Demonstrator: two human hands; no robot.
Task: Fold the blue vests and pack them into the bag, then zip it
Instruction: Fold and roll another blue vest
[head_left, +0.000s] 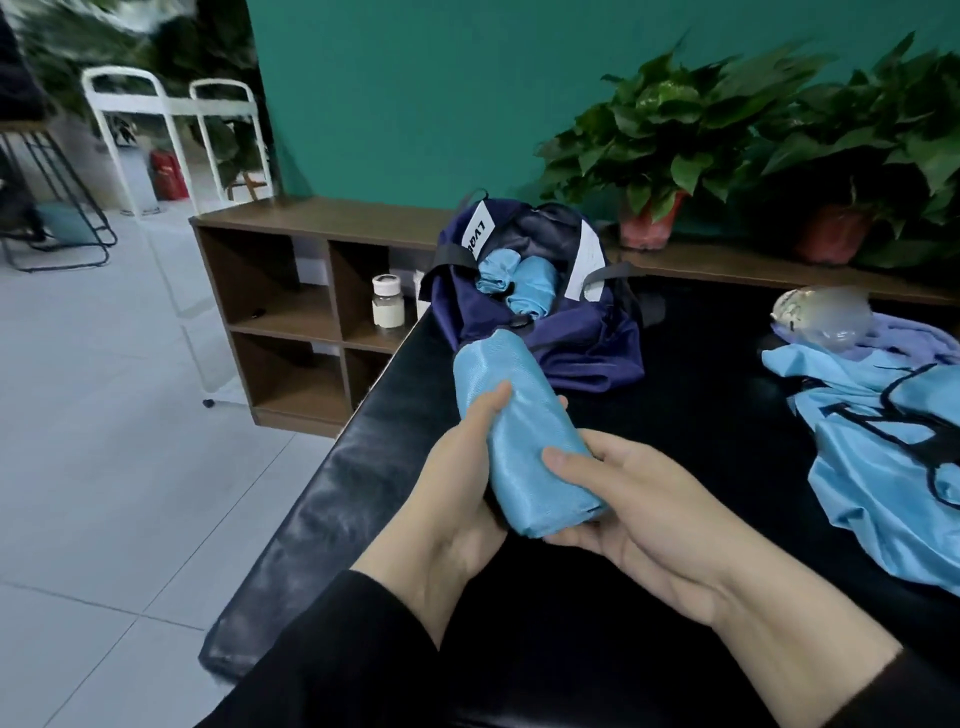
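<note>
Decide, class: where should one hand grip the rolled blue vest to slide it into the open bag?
Probably the near end of the rolled blue vest, wrapped from below. Its far end already points at the navy bag, so a rear grip keeps the roll tight.

— Any lettering we can log?
— One item: a white label (476, 230) on the navy bag (582, 343), black letters sideways, "LVG" as far as we read; the rest is cut off. The second white tag (586, 262) we cannot read.
</note>
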